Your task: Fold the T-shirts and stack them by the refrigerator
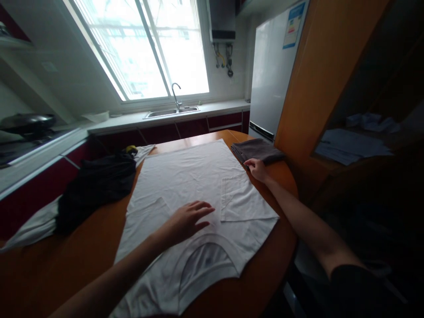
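A white T-shirt (185,176) lies spread on the wooden table, its round neckline toward me and its sleeves lying inward across the body. Over the middle of the shirt, above the collar, is my left hand (188,221), fingers apart and holding nothing. My right hand (257,170) is at the shirt's right side edge, with its fingers curled and pinched on the fabric there. Just beyond that hand sits a folded dark grey garment (258,151), close to the shirt's edge.
A dark heap of clothing (99,185) with white cloth (36,225) lies on the left of the wooden table (79,260). Behind are a counter with a sink (162,113), a window and a fridge (273,75). A wooden cabinet (308,88) stands to the right.
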A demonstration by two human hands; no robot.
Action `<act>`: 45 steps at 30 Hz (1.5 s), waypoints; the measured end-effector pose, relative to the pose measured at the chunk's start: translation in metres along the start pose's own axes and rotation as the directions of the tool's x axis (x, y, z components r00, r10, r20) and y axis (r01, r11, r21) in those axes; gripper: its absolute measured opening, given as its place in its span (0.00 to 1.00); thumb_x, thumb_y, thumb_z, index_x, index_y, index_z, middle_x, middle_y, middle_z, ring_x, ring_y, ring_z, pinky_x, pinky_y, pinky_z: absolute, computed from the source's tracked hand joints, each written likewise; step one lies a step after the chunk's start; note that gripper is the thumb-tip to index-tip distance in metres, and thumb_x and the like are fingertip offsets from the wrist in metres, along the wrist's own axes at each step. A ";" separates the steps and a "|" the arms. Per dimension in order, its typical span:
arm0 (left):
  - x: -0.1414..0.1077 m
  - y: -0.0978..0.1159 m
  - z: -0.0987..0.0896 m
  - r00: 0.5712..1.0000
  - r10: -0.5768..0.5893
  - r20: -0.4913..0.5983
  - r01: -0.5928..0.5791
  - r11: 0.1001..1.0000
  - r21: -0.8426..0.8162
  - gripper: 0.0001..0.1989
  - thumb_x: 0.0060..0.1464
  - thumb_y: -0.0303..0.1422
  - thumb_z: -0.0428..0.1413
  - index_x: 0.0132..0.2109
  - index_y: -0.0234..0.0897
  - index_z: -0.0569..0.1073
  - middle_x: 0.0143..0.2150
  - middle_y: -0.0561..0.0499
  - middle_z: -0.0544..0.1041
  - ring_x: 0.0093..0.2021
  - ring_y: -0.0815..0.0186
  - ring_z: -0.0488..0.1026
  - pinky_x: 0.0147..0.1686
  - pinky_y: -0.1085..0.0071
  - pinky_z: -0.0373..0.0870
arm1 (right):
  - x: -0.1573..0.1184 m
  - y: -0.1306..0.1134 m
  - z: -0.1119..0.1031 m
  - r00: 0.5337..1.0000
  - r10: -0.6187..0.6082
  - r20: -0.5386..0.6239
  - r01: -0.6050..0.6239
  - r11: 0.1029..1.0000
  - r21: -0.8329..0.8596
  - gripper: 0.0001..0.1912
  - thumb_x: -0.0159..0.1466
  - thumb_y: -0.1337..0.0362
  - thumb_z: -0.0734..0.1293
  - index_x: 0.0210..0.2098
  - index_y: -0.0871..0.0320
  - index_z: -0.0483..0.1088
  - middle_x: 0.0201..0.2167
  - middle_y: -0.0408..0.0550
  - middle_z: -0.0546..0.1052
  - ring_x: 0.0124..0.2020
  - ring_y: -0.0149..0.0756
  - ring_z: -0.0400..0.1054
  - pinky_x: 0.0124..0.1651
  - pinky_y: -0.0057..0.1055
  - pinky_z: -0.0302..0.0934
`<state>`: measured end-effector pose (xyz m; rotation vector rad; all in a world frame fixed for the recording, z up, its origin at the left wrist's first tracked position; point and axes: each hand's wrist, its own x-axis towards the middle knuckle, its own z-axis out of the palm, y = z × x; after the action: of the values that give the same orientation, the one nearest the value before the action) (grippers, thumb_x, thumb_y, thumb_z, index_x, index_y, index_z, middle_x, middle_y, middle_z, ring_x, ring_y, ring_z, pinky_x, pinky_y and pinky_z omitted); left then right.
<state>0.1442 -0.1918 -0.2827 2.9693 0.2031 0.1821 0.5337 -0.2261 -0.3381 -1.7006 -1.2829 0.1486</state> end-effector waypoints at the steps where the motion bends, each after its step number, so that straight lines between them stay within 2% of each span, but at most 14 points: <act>1: 0.010 0.010 0.002 0.998 0.062 0.021 -0.062 0.998 0.002 0.18 0.68 0.41 0.53 0.62 0.46 0.71 0.58 0.46 0.75 0.54 0.58 0.74 0.54 0.63 0.71 | 0.000 0.003 0.002 1.000 -0.006 -0.007 0.007 1.000 0.012 0.20 0.59 0.71 0.57 0.40 0.62 0.80 0.42 0.52 0.82 0.45 0.38 0.75 0.52 0.32 0.66; 4: 0.031 0.025 0.015 0.978 0.201 0.059 -0.205 0.977 0.057 0.14 0.68 0.37 0.53 0.58 0.43 0.73 0.53 0.47 0.77 0.49 0.60 0.75 0.50 0.64 0.72 | -0.005 0.014 0.002 1.000 -0.023 -0.004 0.023 0.999 0.048 0.22 0.56 0.74 0.55 0.38 0.63 0.80 0.38 0.51 0.83 0.40 0.37 0.76 0.48 0.30 0.67; 9: 0.045 0.021 0.021 0.950 0.301 0.079 -0.311 0.925 0.216 0.10 0.69 0.28 0.48 0.44 0.37 0.75 0.40 0.47 0.77 0.38 0.63 0.74 0.38 0.68 0.71 | -0.011 0.023 0.000 0.999 -0.038 0.026 0.036 0.995 0.092 0.21 0.57 0.76 0.56 0.37 0.61 0.80 0.38 0.48 0.83 0.41 0.36 0.77 0.49 0.29 0.67; 11: 0.046 0.018 0.014 0.947 0.316 0.062 -0.322 0.917 0.236 0.11 0.69 0.27 0.48 0.42 0.36 0.74 0.38 0.47 0.76 0.36 0.64 0.73 0.37 0.68 0.70 | -0.011 0.023 0.001 0.998 -0.040 0.046 0.035 0.994 0.105 0.18 0.59 0.74 0.59 0.36 0.59 0.81 0.38 0.48 0.84 0.42 0.37 0.77 0.49 0.29 0.67; 15: 0.048 0.018 -0.013 0.955 0.296 0.030 -0.294 0.925 0.241 0.09 0.67 0.27 0.49 0.47 0.37 0.74 0.42 0.46 0.77 0.41 0.62 0.73 0.43 0.66 0.70 | -0.012 0.019 0.002 0.987 -0.082 0.138 0.075 0.996 0.057 0.09 0.61 0.68 0.68 0.38 0.57 0.80 0.39 0.48 0.83 0.41 0.38 0.76 0.49 0.31 0.67; 19: 0.051 0.017 -0.029 0.956 0.265 0.127 -0.278 0.955 0.103 0.06 0.64 0.29 0.54 0.44 0.40 0.76 0.41 0.50 0.78 0.42 0.63 0.75 0.45 0.67 0.69 | -0.013 0.015 0.001 0.981 -0.088 0.175 0.092 0.996 -0.016 0.08 0.57 0.68 0.73 0.38 0.58 0.80 0.37 0.49 0.82 0.37 0.37 0.74 0.45 0.30 0.66; 21: 0.058 0.008 -0.028 0.970 0.203 0.131 -0.203 0.979 -0.019 0.05 0.64 0.31 0.56 0.42 0.41 0.77 0.40 0.51 0.79 0.41 0.65 0.76 0.43 0.70 0.70 | -0.013 0.015 0.001 0.982 -0.084 0.167 0.088 0.996 -0.018 0.08 0.58 0.68 0.72 0.38 0.58 0.80 0.37 0.49 0.82 0.37 0.37 0.74 0.45 0.30 0.66; 24: 0.079 -0.019 -0.013 0.999 -0.032 -0.029 0.028 0.991 -0.133 0.09 0.66 0.33 0.52 0.45 0.40 0.77 0.42 0.49 0.78 0.38 0.66 0.77 0.39 0.71 0.71 | -0.012 0.016 0.001 0.991 -0.075 0.115 0.073 0.997 0.025 0.09 0.63 0.69 0.67 0.40 0.58 0.80 0.39 0.49 0.82 0.41 0.37 0.75 0.48 0.31 0.66; 27: 0.109 -0.052 0.010 0.956 -0.262 -0.129 0.243 0.959 -0.146 0.13 0.64 0.36 0.53 0.52 0.39 0.76 0.46 0.46 0.77 0.38 0.64 0.77 0.39 0.69 0.72 | -0.012 0.019 0.000 0.996 -0.069 0.061 0.065 0.996 0.066 0.15 0.64 0.73 0.61 0.38 0.59 0.80 0.39 0.49 0.82 0.43 0.38 0.76 0.50 0.31 0.66; 31: 0.144 -0.078 0.035 0.899 -0.433 -0.071 0.419 0.895 -0.149 0.12 0.61 0.38 0.56 0.45 0.37 0.79 0.42 0.46 0.78 0.38 0.63 0.76 0.43 0.68 0.71 | -0.014 0.021 -0.002 0.990 -0.104 0.100 0.098 0.993 0.060 0.13 0.62 0.74 0.63 0.36 0.58 0.80 0.39 0.48 0.81 0.42 0.37 0.75 0.49 0.30 0.66; 34: 0.159 -0.082 0.041 0.862 -0.503 -0.060 0.491 0.858 -0.151 0.08 0.57 0.36 0.59 0.38 0.36 0.79 0.40 0.46 0.78 0.39 0.61 0.76 0.42 0.69 0.71 | -0.016 0.021 -0.002 0.979 -0.115 0.171 0.113 0.993 0.019 0.06 0.61 0.68 0.70 0.37 0.57 0.80 0.40 0.48 0.79 0.39 0.35 0.73 0.45 0.29 0.66; 36: 0.165 -0.082 0.041 0.844 -0.533 -0.060 0.519 0.840 -0.159 0.05 0.55 0.33 0.59 0.37 0.35 0.78 0.38 0.47 0.78 0.39 0.61 0.76 0.41 0.69 0.70 | -0.016 0.022 -0.002 0.975 -0.104 0.198 0.109 0.994 -0.014 0.06 0.60 0.65 0.72 0.38 0.57 0.80 0.40 0.47 0.78 0.38 0.34 0.72 0.44 0.29 0.65; 42: 0.172 -0.077 0.038 0.806 -0.588 -0.065 0.571 0.802 -0.177 0.06 0.59 0.29 0.54 0.41 0.33 0.74 0.35 0.47 0.78 0.36 0.63 0.75 0.35 0.70 0.68 | -0.015 0.022 -0.002 0.975 -0.091 0.202 0.101 0.994 -0.042 0.07 0.59 0.66 0.74 0.38 0.57 0.79 0.40 0.46 0.77 0.38 0.33 0.71 0.44 0.28 0.64; 45: 0.169 -0.063 0.039 0.813 -0.576 -0.089 0.562 0.815 -0.144 0.09 0.57 0.26 0.55 0.46 0.34 0.74 0.39 0.46 0.78 0.40 0.61 0.75 0.40 0.68 0.69 | -0.016 0.020 -0.002 0.978 -0.078 0.191 0.091 0.994 -0.062 0.07 0.59 0.66 0.74 0.38 0.58 0.79 0.40 0.47 0.77 0.38 0.33 0.71 0.44 0.28 0.63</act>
<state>0.3075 -0.1113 -0.3127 2.6352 1.0465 0.2925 0.5414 -0.2398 -0.3582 -1.7198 -1.5143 0.2212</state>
